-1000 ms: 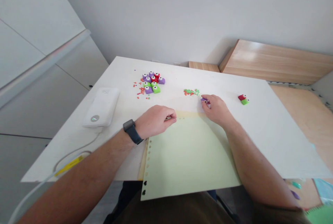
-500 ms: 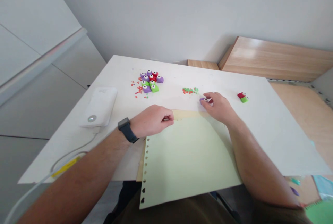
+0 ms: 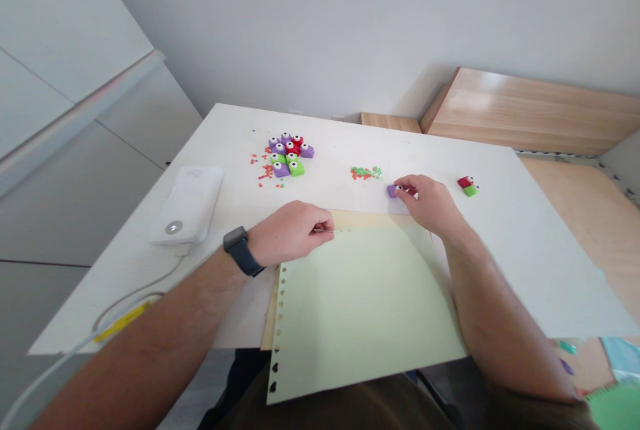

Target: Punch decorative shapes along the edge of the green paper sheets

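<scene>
Pinching the far left corner of a pale green sheet (image 3: 370, 303) with the left hand (image 3: 293, 233), thumb and fingertips pressed together on the paper's edge. Wearing a dark watch (image 3: 241, 250) on the left wrist. Reaching past the sheet's far right side with the right hand (image 3: 431, 207), thumb and index fingertip at a purple block (image 3: 391, 191) with a round white eye, set on the white table (image 3: 505, 263). Showing a dark red patch between that thumb and finger; hard to make out whether clamped on anything.

Extending the right forearm along the sheet's right side. Showing star-shaped holes down the sheet's left edge and 2 dark heart-shaped holes at its near left end, past the table's near edge. Showing also a strip of yellow paper (image 3: 370, 219) beneath, along the far and left edges.

Visible beyond the sheet: red and green paper bits (image 3: 363, 173) left of the purple block; a cluster of purple, green and red eyed blocks (image 3: 290, 150) at far left; 1 red block (image 3: 465, 182) touching 1 green block (image 3: 471, 191) at right. Visible at left: a white device (image 3: 191, 203) with a cable (image 3: 160, 279).
</scene>
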`<state>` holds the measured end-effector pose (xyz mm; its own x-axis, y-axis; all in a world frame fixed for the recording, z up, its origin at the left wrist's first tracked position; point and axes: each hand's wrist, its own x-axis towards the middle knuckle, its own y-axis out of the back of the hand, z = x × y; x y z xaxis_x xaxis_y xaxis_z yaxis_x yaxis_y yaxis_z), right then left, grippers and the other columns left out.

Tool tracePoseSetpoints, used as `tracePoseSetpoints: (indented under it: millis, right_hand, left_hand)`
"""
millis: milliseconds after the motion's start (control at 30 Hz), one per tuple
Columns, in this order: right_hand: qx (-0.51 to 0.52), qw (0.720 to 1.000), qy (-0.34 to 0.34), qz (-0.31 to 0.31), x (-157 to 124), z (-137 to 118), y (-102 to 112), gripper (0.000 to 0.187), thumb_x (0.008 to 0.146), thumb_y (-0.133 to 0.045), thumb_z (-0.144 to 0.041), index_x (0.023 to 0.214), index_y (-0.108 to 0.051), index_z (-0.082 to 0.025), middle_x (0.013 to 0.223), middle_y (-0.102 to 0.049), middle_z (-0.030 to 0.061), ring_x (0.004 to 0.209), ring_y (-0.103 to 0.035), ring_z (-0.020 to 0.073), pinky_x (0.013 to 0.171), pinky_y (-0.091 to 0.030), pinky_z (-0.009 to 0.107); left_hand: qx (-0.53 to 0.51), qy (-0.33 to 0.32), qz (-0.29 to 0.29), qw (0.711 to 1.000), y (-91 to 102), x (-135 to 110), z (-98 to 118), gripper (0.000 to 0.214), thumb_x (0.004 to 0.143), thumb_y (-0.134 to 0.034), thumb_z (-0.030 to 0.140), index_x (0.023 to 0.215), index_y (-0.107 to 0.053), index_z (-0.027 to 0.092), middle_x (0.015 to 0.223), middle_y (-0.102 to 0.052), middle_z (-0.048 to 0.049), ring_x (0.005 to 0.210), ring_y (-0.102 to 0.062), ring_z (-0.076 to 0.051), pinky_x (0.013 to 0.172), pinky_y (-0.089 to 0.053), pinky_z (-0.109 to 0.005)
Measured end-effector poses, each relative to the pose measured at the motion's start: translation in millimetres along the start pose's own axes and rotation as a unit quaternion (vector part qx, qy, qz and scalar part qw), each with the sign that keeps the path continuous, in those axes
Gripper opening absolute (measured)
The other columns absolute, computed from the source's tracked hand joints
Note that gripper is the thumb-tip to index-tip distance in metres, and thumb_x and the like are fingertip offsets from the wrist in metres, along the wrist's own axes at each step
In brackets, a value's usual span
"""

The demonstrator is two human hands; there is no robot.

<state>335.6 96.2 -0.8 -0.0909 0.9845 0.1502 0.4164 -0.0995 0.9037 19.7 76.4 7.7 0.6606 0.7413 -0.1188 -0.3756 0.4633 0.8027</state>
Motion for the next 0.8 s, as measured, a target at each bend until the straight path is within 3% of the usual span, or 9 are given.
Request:
tracePoseSetpoints:
  millis: [167,500,800]
  right_hand:
    - [0.027,0.995,-0.045,0.087,2,8,4,0.024,0.092,-0.064,-0.038,0.107,-0.075,-0.023,0.096,-0.078,0.0058,0.083,-0.069,0.0213,0.08,-0.051,0.036]
    - [-0.019,0.998,-0.058,0.031,1,3,5,0.025,0.09,-0.066,-0.042,0.099,-0.077,-0.022,0.091,-0.076,0.006,0.081,-0.067,0.0219,0.075,-0.047,0.036]
    - [0.027,0.999,-0.042,0.005,-6,-13,14,0.022,0.088,-0.068,-0.044,0.091,-0.077,-0.024,0.085,-0.076,0.0025,0.075,-0.066,0.0191,0.071,-0.046,0.033]
  left_hand:
    - [0.005,-0.003,-0.003,1.0,0.1,1,1,0.02,0.093,-0.062,0.034,0.081,-0.069,0.02,0.073,-0.066,0.0025,0.067,-0.056,-0.012,0.065,-0.034,-0.027]
    - [-0.004,-0.016,-0.027,1.0,2.8,-1,0,0.02,0.093,-0.06,0.031,0.08,-0.07,0.02,0.072,-0.066,0.0022,0.065,-0.055,-0.012,0.064,-0.033,-0.027]
    - [-0.033,-0.054,-0.051,0.997,5.5,-4,2,0.017,0.092,-0.06,0.027,0.082,-0.072,0.02,0.074,-0.069,0.0028,0.066,-0.057,-0.011,0.064,-0.035,-0.026]
